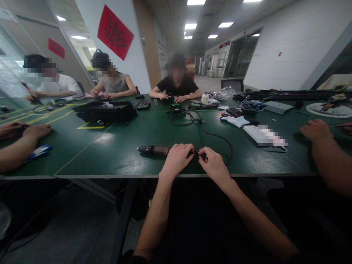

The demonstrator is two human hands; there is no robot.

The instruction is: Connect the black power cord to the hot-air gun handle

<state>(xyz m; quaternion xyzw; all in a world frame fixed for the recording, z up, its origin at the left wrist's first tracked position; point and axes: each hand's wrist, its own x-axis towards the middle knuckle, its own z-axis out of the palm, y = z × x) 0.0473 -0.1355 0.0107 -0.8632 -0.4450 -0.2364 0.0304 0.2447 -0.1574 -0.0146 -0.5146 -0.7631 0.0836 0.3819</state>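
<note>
Green bench point(118, 161), viewed from its near edge, with a cylindrical tool point(157, 150) laid close to that edge. The slim metal tip of the tool is directed toward nine o'clock, and its brown and black body is partly covered at the opposite end by the left hand point(178, 157). The left grip is closed over this rear portion, with the fingers curled down. At three o'clock from it, a small dark end piece point(196, 153) is pinched by the right hand point(216, 165), whose thumb and forefinger are brought together. A narrow space is left between the two hands, and whether the piece is joined to the tool cannot be told.

A black cable point(217, 135) is curved around the one o'clock side of the right hand; its loops are gathered at twelve o'clock, where a plug point(202, 120) is also seen. At ten to eleven o'clock, a black tray point(110, 114) is placed. Toward two o'clock, a white box point(255, 135) is shown, partly obscured by pixelation, with a white and blue glove point(238, 121) just beyond it and a bundle of blue wires point(251, 106) farther off. A round white grille point(330, 110) is situated beyond these, nearer the right side. Another blue and white glove point(40, 151) is set at nine o'clock, beside a co-worker's forearm point(16, 152). Three people are seated along the far side, between ten and twelve o'clock.
</note>
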